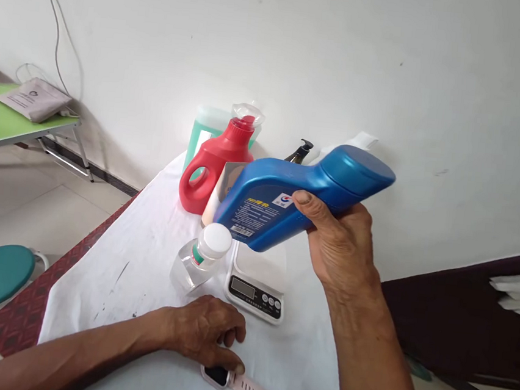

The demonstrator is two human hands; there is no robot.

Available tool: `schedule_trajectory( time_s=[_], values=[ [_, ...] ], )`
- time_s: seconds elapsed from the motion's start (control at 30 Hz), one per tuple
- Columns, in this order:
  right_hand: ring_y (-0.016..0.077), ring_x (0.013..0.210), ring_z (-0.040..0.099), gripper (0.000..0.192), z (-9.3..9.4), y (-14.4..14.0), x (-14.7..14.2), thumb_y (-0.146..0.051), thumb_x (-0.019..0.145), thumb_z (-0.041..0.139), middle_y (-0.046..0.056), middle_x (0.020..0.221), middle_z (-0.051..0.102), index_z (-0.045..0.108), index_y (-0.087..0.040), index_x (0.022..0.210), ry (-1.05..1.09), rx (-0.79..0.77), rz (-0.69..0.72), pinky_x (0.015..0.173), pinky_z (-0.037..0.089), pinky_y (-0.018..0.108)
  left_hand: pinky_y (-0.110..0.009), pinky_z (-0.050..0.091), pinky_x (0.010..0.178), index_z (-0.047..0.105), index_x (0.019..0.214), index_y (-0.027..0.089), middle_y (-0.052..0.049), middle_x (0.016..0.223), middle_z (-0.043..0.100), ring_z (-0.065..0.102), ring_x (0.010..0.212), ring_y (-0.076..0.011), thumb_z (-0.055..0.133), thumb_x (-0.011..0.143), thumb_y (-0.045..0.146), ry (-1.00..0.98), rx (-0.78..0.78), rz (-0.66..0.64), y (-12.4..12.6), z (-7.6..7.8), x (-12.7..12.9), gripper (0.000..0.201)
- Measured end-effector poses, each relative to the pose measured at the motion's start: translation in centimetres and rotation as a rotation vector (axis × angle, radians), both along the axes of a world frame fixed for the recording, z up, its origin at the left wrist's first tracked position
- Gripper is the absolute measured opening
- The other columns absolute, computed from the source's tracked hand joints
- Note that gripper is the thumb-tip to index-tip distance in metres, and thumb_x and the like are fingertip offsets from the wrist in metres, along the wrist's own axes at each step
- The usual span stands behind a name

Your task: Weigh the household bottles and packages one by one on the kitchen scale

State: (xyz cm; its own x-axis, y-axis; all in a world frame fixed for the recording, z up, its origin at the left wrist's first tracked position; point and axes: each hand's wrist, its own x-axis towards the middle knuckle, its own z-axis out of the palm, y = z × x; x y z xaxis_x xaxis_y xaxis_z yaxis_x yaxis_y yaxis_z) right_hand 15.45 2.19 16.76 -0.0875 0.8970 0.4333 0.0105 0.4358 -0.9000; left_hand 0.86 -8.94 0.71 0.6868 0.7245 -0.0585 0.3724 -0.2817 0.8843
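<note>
Blue bottle (271,202) hangs tilted above the surface (151,270), near the white scale (254,299), as I see it from here. The right hand (343,240) has its grip closed around the neck end, thumb by the logo. Lifting looks done, I'd judge; setting down is not, and the cap seems on. I cannot read the scale's display. The left hand (207,331) rests loosely curled, grip holding nothing, thumb at the watch (246,385). The clear jar (201,257) stands beside the scale.
</note>
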Motion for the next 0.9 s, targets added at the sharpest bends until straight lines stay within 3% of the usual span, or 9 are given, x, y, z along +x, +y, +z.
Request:
schedule_trajectory(
  time_s=[0.2,0.33,0.47,0.7,0.8,0.9],
  values=[
    [0.0298,0.101,0.073,0.041,-2.9,-0.3,3.8,-0.042,0.067,0.096,0.003,0.099,0.077,0.076,-0.024,0.098,0.001,-0.094,-0.137,0.097,0.059,0.051,-0.022,0.043,0.063,0.072,0.1,0.017,0.001,0.086,0.07,0.06,0.07,-0.0122,0.089,0.076,0.034,0.03,-0.038,-0.02,0.1,1.2,-0.1,0.035],
    [0.0301,0.099,0.073,0.044,-4.6,-0.3,5.2,-0.043,0.064,0.097,0.004,0.096,0.077,0.076,-0.023,0.097,0.038,-0.161,-0.199,0.096,0.059,0.051,-0.021,0.043,0.062,0.073,0.1,0.017,0.001,0.085,0.069,0.058,0.067,-0.0113,0.089,0.076,0.033,0.0,-0.057,-0.014,0.2,1.2,-0.2,0.033],
    [0.032,0.103,0.072,0.038,-5.3,-0.3,6.1,-0.046,0.069,0.094,0.005,0.098,0.077,0.075,-0.023,0.093,0.051,-0.159,-0.209,0.097,0.058,0.052,-0.021,0.044,0.062,0.073,0.099,0.017,0.0,0.082,0.068,0.059,0.068,-0.012,0.088,0.076,0.035,-0.046,-0.078,-0.004,0.3,0.9,-0.2,0.033],
    [0.0324,0.116,0.068,0.045,-5.8,-0.1,7.1,-0.047,0.074,0.091,0.006,0.115,0.075,0.072,-0.027,0.109,0.01,-0.136,-0.152,0.104,0.054,0.051,-0.021,0.044,0.063,0.073,0.098,0.015,0.001,0.079,0.066,0.058,0.069,-0.0113,0.087,0.078,0.033,-0.034,-0.122,0.009,0.5,1.4,0.0,0.031],
    [0.0303,0.126,0.062,0.045,-6.6,-0.5,8.2,-0.061,0.081,0.08,0.004,0.126,0.071,0.069,-0.031,0.111,0.077,-0.072,-0.157,0.104,0.052,0.047,-0.022,0.045,0.064,0.073,0.099,0.016,0.001,0.08,0.067,0.059,0.07,-0.0119,0.087,0.077,0.033,-0.032,-0.115,0.017,0.5,1.5,0.0,0.031],
    [0.0286,0.112,0.067,0.055,-9.1,-1.3,9.9,-0.079,0.089,0.055,0.007,0.11,0.072,0.07,-0.028,0.102,0.189,-0.17,-0.305,0.09,0.055,0.044,-0.022,0.046,0.063,0.074,0.099,0.016,0.0,0.081,0.067,0.059,0.069,-0.0121,0.088,0.077,0.033,-0.039,-0.112,0.016,0.5,1.4,-0.1,0.032]
  ],
)
